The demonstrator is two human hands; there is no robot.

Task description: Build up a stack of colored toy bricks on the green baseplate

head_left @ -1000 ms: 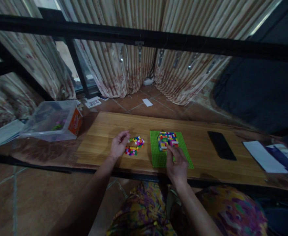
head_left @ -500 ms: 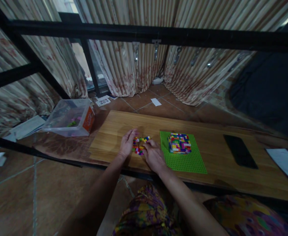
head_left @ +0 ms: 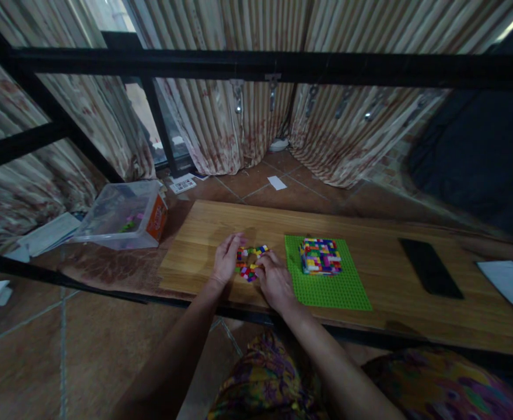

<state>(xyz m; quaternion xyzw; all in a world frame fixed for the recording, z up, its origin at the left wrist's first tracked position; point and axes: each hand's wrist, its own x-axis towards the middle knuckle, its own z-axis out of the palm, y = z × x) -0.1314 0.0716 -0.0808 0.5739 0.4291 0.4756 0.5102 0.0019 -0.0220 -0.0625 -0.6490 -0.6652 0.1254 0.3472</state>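
Note:
Small multicoloured toy bricks (head_left: 247,272) lie together on the wooden board between my hands, some joined in a ring-like shape. At their left edge rests my left hand (head_left: 226,256), fingers stretched forward and the thumb side close to the bricks. My right hand (head_left: 276,281) reaches in from the right with bent fingers pinched at a toy brick by the ring's right side; the fingertips partly hide it. Right of that hand, a green baseplate (head_left: 331,296) carries a boxy block (head_left: 321,256) built of many coloured bricks.
A clear plastic box (head_left: 120,213) with a few pink and green pieces stands left of the wooden board (head_left: 212,219). A dark phone-like slab (head_left: 430,268) and a white sheet (head_left: 508,289) lie at the right. A black metal bar (head_left: 256,67) crosses beyond the board.
The view has shifted slightly. My right hand stays at the bricks with its fingers moved a little, and my left hand holds its place at the left edge.

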